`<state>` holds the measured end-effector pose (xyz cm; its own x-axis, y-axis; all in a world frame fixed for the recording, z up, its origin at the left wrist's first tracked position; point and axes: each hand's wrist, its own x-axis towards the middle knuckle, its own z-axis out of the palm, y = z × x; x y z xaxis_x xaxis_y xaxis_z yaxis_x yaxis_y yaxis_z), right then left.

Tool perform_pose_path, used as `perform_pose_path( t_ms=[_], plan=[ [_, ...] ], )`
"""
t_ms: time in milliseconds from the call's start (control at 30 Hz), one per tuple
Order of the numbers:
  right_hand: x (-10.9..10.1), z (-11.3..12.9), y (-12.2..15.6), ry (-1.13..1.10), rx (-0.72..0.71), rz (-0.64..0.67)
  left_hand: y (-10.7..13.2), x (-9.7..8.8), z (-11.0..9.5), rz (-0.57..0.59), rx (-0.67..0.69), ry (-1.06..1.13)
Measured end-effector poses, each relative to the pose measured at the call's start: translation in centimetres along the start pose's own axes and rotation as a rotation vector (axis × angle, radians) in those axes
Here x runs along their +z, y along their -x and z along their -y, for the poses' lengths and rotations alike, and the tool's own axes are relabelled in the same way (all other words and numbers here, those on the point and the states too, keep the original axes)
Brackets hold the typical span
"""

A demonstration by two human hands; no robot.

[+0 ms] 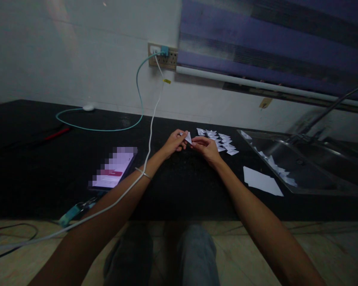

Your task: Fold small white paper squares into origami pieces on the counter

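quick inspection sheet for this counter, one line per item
surface: black countertop, dimly lit
job's things: folded paper triangle pinched between both hands; pile of folded paper pieces just right of them; flat white sheet nearer the sink
clutter: phone with lit screen at left; teal lanyard at the front edge; paper scraps in the steel sink
hands: left hand and right hand both closed on the triangle
cables: white cable from the wall socket runs along the left forearm; teal cable looped on the counter
surroundings: white wall, purple blind, faucet over the sink
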<state>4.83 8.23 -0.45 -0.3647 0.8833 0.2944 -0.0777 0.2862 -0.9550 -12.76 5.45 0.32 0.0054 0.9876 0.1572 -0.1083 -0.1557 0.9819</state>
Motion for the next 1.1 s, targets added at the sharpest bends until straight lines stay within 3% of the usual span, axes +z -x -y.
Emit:
perform_pose_path(
  t_ms=[300,433,700,1100],
  plan=[
    [0.2,-0.1,0.1,0.182,-0.094,0.038,0.3,0.4,-0.3,0.015,0.009,-0.09],
    [0.1,0.0,0.1,0.259,-0.071,0.0,0.5,0.5,-0.4,0.059,0.008,-0.083],
    [-0.8,-0.2,-0.4,0.169,-0.024,-0.113,0.5,0.0,-0.3,0.182,0.005,-0.075],
    [-0.5,-0.1,-0.2,0.112,-0.061,-0.052,0.4,-0.6,0.2,0.222,0.052,-0.153]
  ],
)
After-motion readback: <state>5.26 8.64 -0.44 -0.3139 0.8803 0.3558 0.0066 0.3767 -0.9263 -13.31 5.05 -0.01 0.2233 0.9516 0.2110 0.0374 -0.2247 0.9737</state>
